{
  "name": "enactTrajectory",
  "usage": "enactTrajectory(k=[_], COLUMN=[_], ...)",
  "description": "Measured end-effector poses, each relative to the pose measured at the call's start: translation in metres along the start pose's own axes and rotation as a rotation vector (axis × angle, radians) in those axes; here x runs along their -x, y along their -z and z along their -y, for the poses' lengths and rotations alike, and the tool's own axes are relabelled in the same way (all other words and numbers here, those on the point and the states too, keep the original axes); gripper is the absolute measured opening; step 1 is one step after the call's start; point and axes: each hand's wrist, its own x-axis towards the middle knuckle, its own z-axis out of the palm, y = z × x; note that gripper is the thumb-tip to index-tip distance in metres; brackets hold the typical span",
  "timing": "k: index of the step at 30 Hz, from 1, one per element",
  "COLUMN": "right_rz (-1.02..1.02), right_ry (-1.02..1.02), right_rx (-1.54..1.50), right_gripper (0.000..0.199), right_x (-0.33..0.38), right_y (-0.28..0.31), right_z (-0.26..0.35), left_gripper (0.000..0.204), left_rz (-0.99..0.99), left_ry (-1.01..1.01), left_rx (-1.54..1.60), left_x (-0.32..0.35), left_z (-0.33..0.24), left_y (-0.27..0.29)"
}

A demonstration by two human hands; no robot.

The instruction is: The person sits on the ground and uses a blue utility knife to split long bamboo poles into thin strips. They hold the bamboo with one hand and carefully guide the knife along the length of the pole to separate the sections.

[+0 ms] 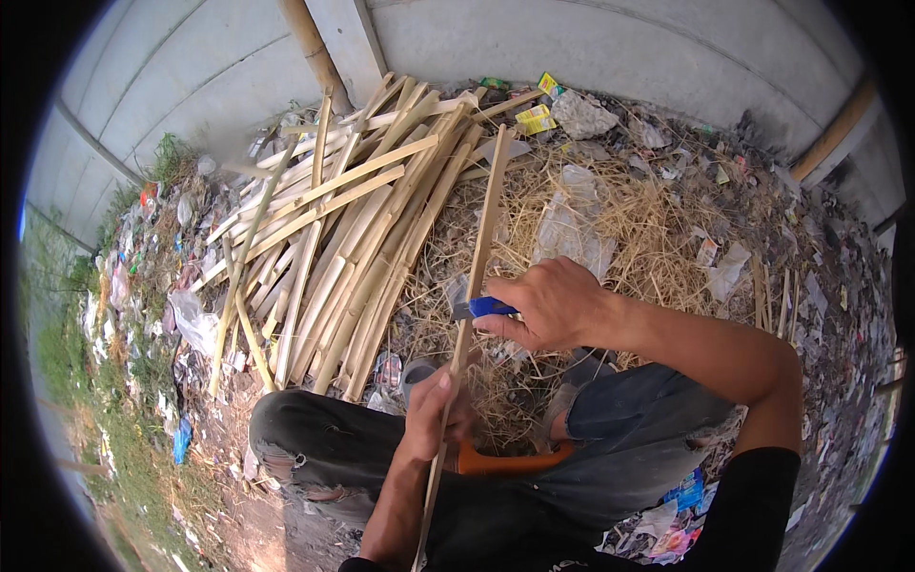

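A long split bamboo strip [489, 210] slants up from my lap and away from me. My left hand [428, 417] is closed round its lower part, just above my knees. In my right hand [556, 303] is a blue-handled blade [490, 306], gripped between thumb and fingers. Its metal part lies against the strip, about midway along; my fingers partly hide the handle. Beyond my left knee lies a large heap of bamboo strips [367, 243]. Dry, straw-like shavings [658, 238] cover the ground in front of my right hand.
Between my legs is an orange, curved object [510, 461], partly hidden. A concrete panel wall [591, 57] with a bamboo pole [317, 52] against it stands at the back. Litter and plastic scraps [193, 324] are strewn around, with green weeds at the left.
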Motion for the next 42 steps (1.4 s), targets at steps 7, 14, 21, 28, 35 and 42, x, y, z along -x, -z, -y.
enactTrajectory(k=[7,14,21,28,35,42], right_rz=[-0.008,0.129,-0.173,-0.274,-0.597,-0.390], right_ry=[-0.326,-0.138,-0.514,-0.715,-0.864,-0.465], right_rx=[0.011,-0.081,0.062,0.009,-0.095,-0.035], right_gripper=[0.046,0.045,0.059,0.062,0.059,0.056], right_x=[-0.013,-0.003,-0.003,0.000,0.045,0.017], right_y=[0.050,0.015,0.064,0.070,0.090,0.077], right_z=[-0.041,-0.007,-0.103,-0.107,-0.177,-0.103], left_gripper=[0.069,0.069,0.057,0.054,0.051,0.053], left_rz=[0.045,0.004,0.096,0.101,0.152,0.119], left_ry=[0.021,0.009,-0.010,-0.044,-0.041,-0.056], left_rx=[-0.088,-0.068,-0.192,-0.261,-0.169,-0.194], left_x=[0.001,0.003,0.000,-0.001,0.005,0.007], left_z=[0.007,0.003,0.014,0.016,0.021,0.017], left_y=[-0.001,0.004,-0.005,-0.010,-0.011,-0.001])
